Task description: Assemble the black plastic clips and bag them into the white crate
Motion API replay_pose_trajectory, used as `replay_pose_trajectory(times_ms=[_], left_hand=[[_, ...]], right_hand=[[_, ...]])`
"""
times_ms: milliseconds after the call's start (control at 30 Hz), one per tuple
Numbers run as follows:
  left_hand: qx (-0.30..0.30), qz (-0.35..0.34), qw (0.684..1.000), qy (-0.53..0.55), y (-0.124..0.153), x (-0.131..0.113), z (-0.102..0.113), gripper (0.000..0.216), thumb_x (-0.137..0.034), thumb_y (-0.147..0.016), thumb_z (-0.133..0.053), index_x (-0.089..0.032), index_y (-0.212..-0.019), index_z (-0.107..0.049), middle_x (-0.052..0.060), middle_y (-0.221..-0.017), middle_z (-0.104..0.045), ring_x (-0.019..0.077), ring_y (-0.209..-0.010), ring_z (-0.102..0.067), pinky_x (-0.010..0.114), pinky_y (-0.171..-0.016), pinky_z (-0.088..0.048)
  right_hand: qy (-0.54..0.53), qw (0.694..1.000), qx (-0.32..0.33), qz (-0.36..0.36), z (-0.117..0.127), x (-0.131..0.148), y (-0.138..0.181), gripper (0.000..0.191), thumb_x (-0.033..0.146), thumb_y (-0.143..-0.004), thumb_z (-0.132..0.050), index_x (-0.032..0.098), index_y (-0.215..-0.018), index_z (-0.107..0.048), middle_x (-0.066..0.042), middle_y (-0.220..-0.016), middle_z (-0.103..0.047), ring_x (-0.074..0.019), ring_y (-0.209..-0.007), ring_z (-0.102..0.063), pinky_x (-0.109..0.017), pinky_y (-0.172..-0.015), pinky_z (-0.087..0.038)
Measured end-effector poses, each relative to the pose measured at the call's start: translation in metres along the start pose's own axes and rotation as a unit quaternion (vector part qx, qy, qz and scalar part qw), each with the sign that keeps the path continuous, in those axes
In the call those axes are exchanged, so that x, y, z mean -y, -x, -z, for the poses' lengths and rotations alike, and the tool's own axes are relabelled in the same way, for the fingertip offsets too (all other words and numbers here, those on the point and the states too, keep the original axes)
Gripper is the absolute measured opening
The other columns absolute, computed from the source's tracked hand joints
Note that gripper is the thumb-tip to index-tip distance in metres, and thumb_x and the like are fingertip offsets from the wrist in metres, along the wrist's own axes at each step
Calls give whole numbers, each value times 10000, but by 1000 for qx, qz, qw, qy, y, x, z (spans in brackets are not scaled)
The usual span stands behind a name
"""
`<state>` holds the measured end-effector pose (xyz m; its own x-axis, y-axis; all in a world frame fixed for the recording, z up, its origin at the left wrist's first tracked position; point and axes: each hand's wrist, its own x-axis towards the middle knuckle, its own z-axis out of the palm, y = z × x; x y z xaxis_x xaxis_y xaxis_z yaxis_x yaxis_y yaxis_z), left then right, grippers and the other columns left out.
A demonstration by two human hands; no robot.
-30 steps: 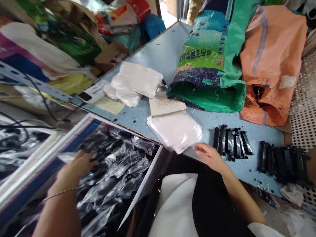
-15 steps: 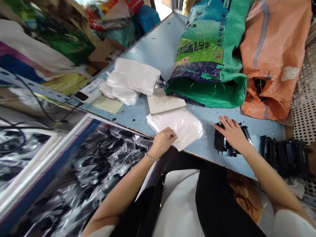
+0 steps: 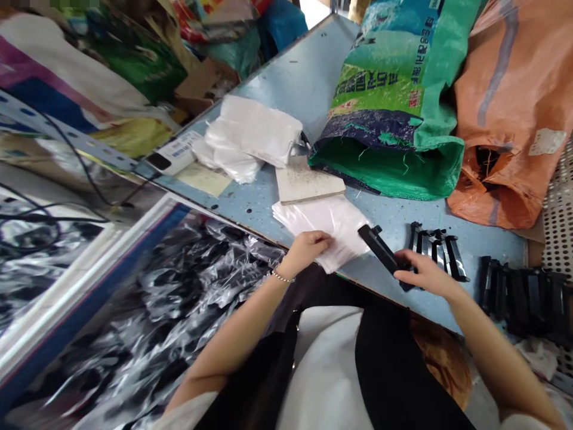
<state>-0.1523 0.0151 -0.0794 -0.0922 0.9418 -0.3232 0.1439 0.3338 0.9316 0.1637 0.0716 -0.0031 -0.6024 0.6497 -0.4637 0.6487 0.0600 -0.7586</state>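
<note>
My right hand [image 3: 421, 272] grips one end of a long black plastic part [image 3: 379, 248], holding it slantwise over the front of the table. Behind that hand lies a row of similar black parts [image 3: 441, 251]. My left hand [image 3: 311, 248] is closed, thumb and fingers pinched at the near edge of a stack of clear plastic bags [image 3: 342, 224]. Whether a single bag is between those fingers is too small to tell. A flat pale board [image 3: 308, 182] rests on the far edge of the stack.
More black parts [image 3: 523, 295] sit at the table's right end. A green woven sack [image 3: 394, 119] and an orange sack [image 3: 510, 119] lie at the back. More white bags [image 3: 257, 131] are at the left. Below stands a bin of bagged black pieces [image 3: 179, 298].
My right hand has picked up one black part from the row and brought it left, toward the bags. My left hand stays at the bag stack's edge. The view has shifted slightly.
</note>
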Motion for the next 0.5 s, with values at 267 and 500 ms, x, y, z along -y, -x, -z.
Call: replay_pose_trajectory(times_ms=[267,500], left_hand=[[-83,-154,972,-156,6,6,-12,108,-149,-919,-517,-176,-897,-619,73,-970,-745,197,-954,-729,355,-890,-593],[-82,-337,872,-344,22,5,-18,578,-48,-964,-377,-171,-1523,-459,164,-1492,-558,249,-1333,-598,421,-1129,-520]], right_hand=[[-578,807,64,-103,-103,3,0,488,615,-856,-607,141,-894,-716,-20,-613,-627,-113,-464,-441,-304,-543,-453],[-654,734,156,-101,-100,4,-27,603,634,-916,-463,114,-1086,-718,31,-612,-537,-81,-444,-248,-265,-506,-385]])
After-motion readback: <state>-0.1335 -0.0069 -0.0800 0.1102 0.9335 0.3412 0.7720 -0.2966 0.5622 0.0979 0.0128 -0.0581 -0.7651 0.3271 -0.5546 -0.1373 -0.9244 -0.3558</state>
